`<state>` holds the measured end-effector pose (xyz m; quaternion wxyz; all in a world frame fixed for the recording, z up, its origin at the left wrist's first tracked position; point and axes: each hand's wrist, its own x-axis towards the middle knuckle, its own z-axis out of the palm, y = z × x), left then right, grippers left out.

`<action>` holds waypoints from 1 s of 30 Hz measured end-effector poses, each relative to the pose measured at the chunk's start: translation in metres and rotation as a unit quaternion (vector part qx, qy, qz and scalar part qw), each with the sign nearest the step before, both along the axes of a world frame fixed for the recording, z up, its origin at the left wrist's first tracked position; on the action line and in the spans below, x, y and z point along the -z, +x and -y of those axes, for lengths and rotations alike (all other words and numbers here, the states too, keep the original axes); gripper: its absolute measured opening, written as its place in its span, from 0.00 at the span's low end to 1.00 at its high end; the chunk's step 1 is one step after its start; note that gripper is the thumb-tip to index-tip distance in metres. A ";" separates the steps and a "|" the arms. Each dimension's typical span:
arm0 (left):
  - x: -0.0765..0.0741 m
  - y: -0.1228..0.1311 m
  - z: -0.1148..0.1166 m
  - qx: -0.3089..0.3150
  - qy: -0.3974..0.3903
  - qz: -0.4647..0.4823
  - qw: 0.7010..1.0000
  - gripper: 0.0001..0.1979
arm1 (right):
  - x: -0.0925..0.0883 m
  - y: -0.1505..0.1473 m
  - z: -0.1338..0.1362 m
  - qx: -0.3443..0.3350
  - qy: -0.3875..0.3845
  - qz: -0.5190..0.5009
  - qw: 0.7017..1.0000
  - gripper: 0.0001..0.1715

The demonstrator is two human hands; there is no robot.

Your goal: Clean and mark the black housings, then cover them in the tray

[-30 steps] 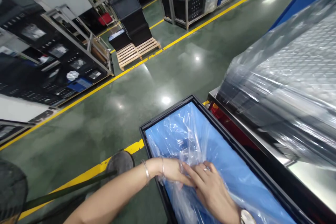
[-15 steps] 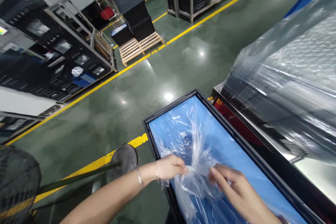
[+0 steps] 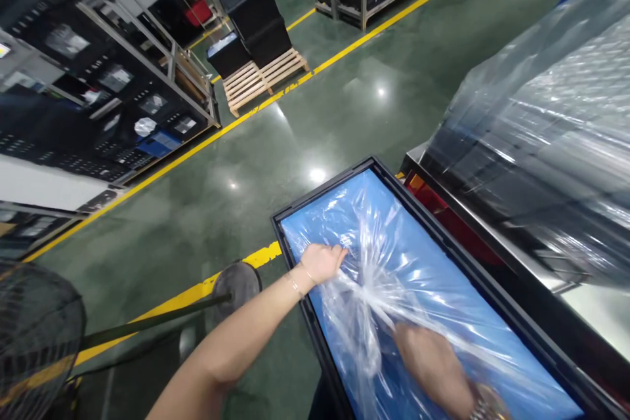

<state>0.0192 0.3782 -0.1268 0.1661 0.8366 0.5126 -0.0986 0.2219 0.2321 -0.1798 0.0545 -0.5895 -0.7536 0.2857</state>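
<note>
A clear plastic bag [image 3: 368, 285] lies gathered into a knot over a blue sheet [image 3: 472, 302] inside a black crate [image 3: 322, 193]. My left hand [image 3: 322, 264] is closed on one twisted end of the bag, at the crate's left side. On the knot's near right side my right hand [image 3: 430, 361], a little blurred, is closed on another strand. Folds of the plastic stretch tight between both hands and fan out across the blue sheet. The fingertips of my right hand are hidden beneath it.
Right of the crate stands a plastic-wrapped stack [image 3: 551, 111] on a metal-edged surface. A fan [image 3: 39, 335] and a round base [image 3: 237, 289] are at lower left. Farther off are a wooden pallet [image 3: 246, 88] with black crates and a metal rack [image 3: 172, 65].
My hands have moved apart, the left up and away, the right down and nearer. The bag between them has drawn into a tight knot.
</note>
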 end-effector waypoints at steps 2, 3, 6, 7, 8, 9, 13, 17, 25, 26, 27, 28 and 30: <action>0.015 0.007 -0.004 -0.001 0.007 -0.015 1.000 0.18 | 0.010 0.015 0.019 0.000 0.023 0.017 1.000 0.21; 0.018 0.009 -0.004 0.000 0.009 -0.021 1.000 0.19 | 0.010 0.019 0.026 -0.003 0.034 0.017 0.999 0.22; 0.006 0.009 0.000 0.013 0.001 -0.036 0.999 0.21 | -0.009 0.019 0.028 -0.013 0.069 -0.014 0.997 0.24; -0.004 0.007 0.002 0.016 0.000 -0.043 0.999 0.23 | -0.020 0.016 0.022 -0.015 0.079 -0.034 0.996 0.26; -0.017 0.004 0.005 0.020 -0.010 -0.056 0.998 0.25 | -0.032 0.012 0.013 -0.013 0.085 -0.065 0.994 0.27; -0.031 0.001 0.008 0.029 -0.031 -0.075 0.996 0.27 | -0.043 0.007 0.002 -0.006 0.083 -0.110 0.990 0.27; -0.078 -0.006 0.021 0.089 -0.152 -0.136 0.975 0.13 | -0.058 -0.018 -0.038 0.040 0.032 -0.323 0.945 0.23; -0.094 -0.002 0.034 0.127 -0.191 0.015 0.973 0.15 | -0.033 -0.047 -0.050 0.056 0.061 -0.341 0.937 0.29; -0.059 0.008 0.029 0.073 -0.113 0.336 0.932 0.17 | -0.017 -0.057 -0.046 0.070 0.078 -0.388 0.916 0.28; -0.049 0.006 0.029 0.104 -0.099 0.274 0.951 0.16 | -0.018 -0.053 -0.046 0.068 0.069 -0.398 0.912 0.29; -0.039 0.004 0.030 0.120 -0.087 0.224 0.963 0.16 | -0.019 -0.049 -0.046 0.067 0.059 -0.410 0.908 0.29; -0.031 0.002 0.032 0.120 -0.078 0.199 0.969 0.16 | -0.019 -0.045 -0.047 0.069 0.047 -0.423 0.902 0.29; -0.018 -0.002 0.039 0.072 -0.075 0.228 0.968 0.16 | -0.018 -0.039 -0.050 0.086 0.020 -0.445 0.891 0.29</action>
